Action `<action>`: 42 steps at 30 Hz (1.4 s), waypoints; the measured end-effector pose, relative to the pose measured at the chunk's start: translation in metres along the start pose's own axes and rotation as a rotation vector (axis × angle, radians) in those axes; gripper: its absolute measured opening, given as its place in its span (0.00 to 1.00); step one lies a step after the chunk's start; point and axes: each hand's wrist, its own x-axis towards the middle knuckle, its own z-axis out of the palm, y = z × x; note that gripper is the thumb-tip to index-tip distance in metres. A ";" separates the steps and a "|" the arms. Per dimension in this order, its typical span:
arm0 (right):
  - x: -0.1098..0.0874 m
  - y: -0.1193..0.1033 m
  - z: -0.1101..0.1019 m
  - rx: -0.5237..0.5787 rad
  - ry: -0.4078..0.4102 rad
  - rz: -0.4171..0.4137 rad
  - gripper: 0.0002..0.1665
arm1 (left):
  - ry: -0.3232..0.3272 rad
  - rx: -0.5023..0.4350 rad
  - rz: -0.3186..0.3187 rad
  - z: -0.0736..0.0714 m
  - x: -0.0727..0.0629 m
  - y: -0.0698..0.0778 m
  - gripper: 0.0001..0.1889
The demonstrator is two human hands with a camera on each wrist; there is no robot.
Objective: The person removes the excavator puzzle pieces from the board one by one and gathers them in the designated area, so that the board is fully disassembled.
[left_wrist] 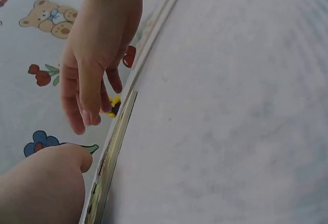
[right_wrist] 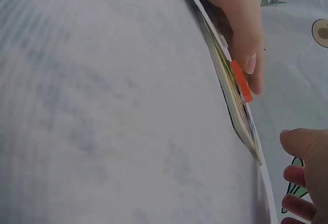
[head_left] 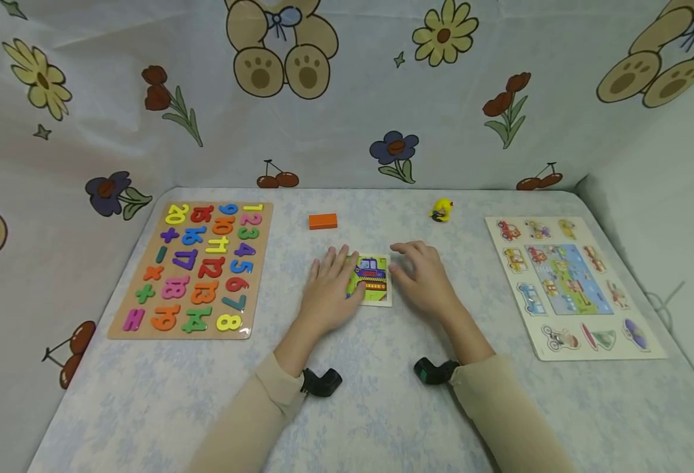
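A small square picture puzzle [head_left: 376, 279], showing a purple truck on green, lies flat in the middle of the table. My left hand [head_left: 330, 292] rests across its left part with straight, spread fingers, hiding that side. Just off the puzzle's right edge, my right hand [head_left: 426, 279] hovers with loosely bent fingers and holds nothing. In the left wrist view the puzzle's thin edge [left_wrist: 110, 157] runs below the right hand [left_wrist: 100, 55]. The right wrist view shows the left hand [right_wrist: 238, 19] over the puzzle [right_wrist: 228, 90], beyond my right hand [right_wrist: 310, 172].
A wooden board with colourful numbers [head_left: 205, 269] lies at left. At right is a pale picture-peg board [head_left: 577, 289]. An orange block [head_left: 323, 221] and a small yellow duck toy [head_left: 441, 210] sit toward the back, before a patterned curtain [head_left: 347, 131].
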 end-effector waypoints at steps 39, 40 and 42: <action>0.027 0.004 0.013 -0.080 -0.129 -0.111 0.19 | -0.062 0.145 -0.053 0.008 -0.004 0.008 0.44; 0.027 0.004 0.013 -0.080 -0.131 -0.114 0.19 | -0.061 0.141 -0.054 0.008 -0.004 0.008 0.44; 0.028 0.004 0.013 -0.077 -0.135 -0.109 0.19 | -0.059 0.137 -0.054 0.008 -0.004 0.009 0.44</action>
